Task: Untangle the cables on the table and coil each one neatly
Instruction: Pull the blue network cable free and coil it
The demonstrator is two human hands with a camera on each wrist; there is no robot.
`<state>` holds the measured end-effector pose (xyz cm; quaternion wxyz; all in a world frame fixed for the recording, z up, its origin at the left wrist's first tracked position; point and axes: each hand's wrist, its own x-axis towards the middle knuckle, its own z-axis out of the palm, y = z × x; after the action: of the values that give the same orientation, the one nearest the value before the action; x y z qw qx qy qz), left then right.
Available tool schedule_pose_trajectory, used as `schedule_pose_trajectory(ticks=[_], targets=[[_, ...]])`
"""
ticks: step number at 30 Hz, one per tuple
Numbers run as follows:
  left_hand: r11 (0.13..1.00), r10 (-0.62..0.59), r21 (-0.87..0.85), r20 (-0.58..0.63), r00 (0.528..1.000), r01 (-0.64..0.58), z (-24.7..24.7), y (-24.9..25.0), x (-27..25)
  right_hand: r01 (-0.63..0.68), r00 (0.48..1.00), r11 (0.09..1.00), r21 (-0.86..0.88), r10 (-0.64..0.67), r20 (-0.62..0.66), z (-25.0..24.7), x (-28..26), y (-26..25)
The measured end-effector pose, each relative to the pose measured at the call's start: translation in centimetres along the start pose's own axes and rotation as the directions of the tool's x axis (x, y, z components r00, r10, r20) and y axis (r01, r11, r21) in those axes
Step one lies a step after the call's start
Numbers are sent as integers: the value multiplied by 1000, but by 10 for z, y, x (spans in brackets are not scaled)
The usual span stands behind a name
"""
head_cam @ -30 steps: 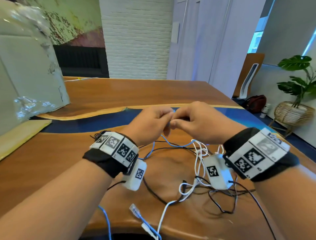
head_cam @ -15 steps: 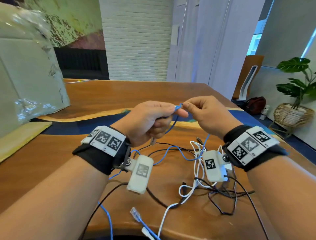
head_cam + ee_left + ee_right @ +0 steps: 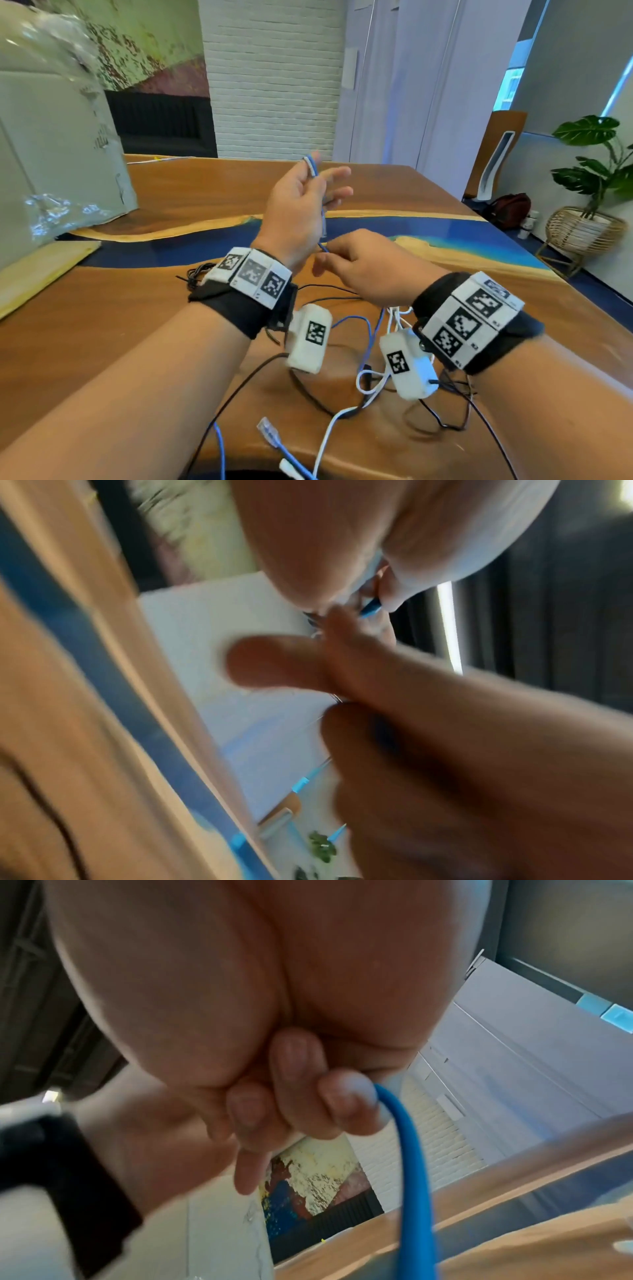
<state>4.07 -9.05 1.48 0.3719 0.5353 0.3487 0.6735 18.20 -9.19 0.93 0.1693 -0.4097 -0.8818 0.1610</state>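
While the tangle lies on the worktop [image 3: 394, 192], the person's left hand [image 3: 301, 209] is raised above it with the blue cable [image 3: 368, 329] running up across its palm and bending over the top of its fingers [image 3: 337, 174], which are spread and fairly straight, the thumb seemingly pressing the strand near the top. Held that way, the hand looks to serve as a former to wrap loops round, which would explain why it is lifted clear of the other wires. Just below those fingers, the right hand [image 3: 363, 270] pinches the same blue cable between thumb and fingertip, its other fingers curled in; the right wrist view shows the strand leaving that pinch and dropping toward the worktop. This grip probably feeds and tensions the line for the next turn.

Beneath both wrists the blue cable trails down into the heap, crossing a white cable [image 3: 329, 435] and thin black cables [image 3: 308, 397] that remain knotted together. Its clear plug [image 3: 269, 430] lies nearer the person, well apart from either hand. Coiling appears only just begun, and the blue length under the fingers may snag on the white loops as it is drawn up.
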Motion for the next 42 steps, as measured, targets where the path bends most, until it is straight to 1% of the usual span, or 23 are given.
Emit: schedule_pose_trajectory(ticks=[2,4,7,9,10,12,13,15,19,21,23,26,28,29,30,32,33,34,35,37,39,40,42], targets=[[930,25,360,151,988,-78,-9,-3,-3,30,998,1000,8,-30,-60,-13,-3,3],[821,-46,552,316,948,-144,-15,-6,-8,62,991,996,58,-54,-120,-26,-5,10],[762,-152,625,429,891,-170,-22,-3,-12,72,979,985,154,-40,-202,-40,-10,19],[763,-153,616,466,871,-196,-26,-1,-15,64,965,977,203,-9,-264,-47,-11,26],[806,-157,568,476,865,-166,-27,-1,-16,64,956,971,231,7,-292,-50,-10,30],[930,-237,362,439,867,71,-29,0,-15,69,935,948,310,47,-350,-52,-7,38],[956,-262,237,432,863,172,-29,2,-14,66,923,938,340,72,-379,-50,-6,41],[960,-249,-2,441,862,279,-27,6,-14,51,905,935,350,105,-412,-44,-6,42],[880,-172,-369,337,926,298,-13,15,-11,7,935,941,337,113,-336,-20,2,37],[833,-165,-484,244,956,267,0,17,-10,5,959,957,289,78,-273,-7,8,29],[836,-159,-516,99,982,188,10,16,-8,-9,979,982,187,47,-199,4,9,17],[956,-43,-293,-92,995,14,12,8,-2,11,992,998,60,-3,-128,9,4,4],[997,51,-48,-113,992,-56,1,-1,1,10,996,999,31,-7,-94,3,-2,2],[988,106,121,-95,990,-95,-7,-5,3,10,996,1000,27,-8,-86,-2,-5,3],[937,161,320,-52,986,-136,-15,-10,4,12,996,999,30,-9,-91,-8,-7,4],[747,184,624,138,973,-230,-26,-15,-2,35,989,998,56,-26,-149,-20,-11,8],[670,148,686,250,957,-283,-28,-17,-7,48,982,996,81,-32,-187,-25,-12,10],[634,104,701,342,934,-327,-27,-16,-13,57,976,993,102,-34,-215,-31,-13,13],[644,52,688,399,916,-336,-27,-15,-17,66,973,991,118,-38,-227,-37,-13,15],[778,-56,583,436,898,-234,-28,-12,-20,87,974,987,134,-55,-221,-45,-13,20],[939,-151,344,441,885,-11,-29,-9,-19,97,973,974,206,-49,-226,-48,-13,22],[970,-197,218,447,873,107,-29,-7,-18,93,972,961,262,-31,-231,-48,-12,23],[964,-254,48,466,847,262,-28,-3,-17,81,976,925,370,1,-218,-47,-10,22]])
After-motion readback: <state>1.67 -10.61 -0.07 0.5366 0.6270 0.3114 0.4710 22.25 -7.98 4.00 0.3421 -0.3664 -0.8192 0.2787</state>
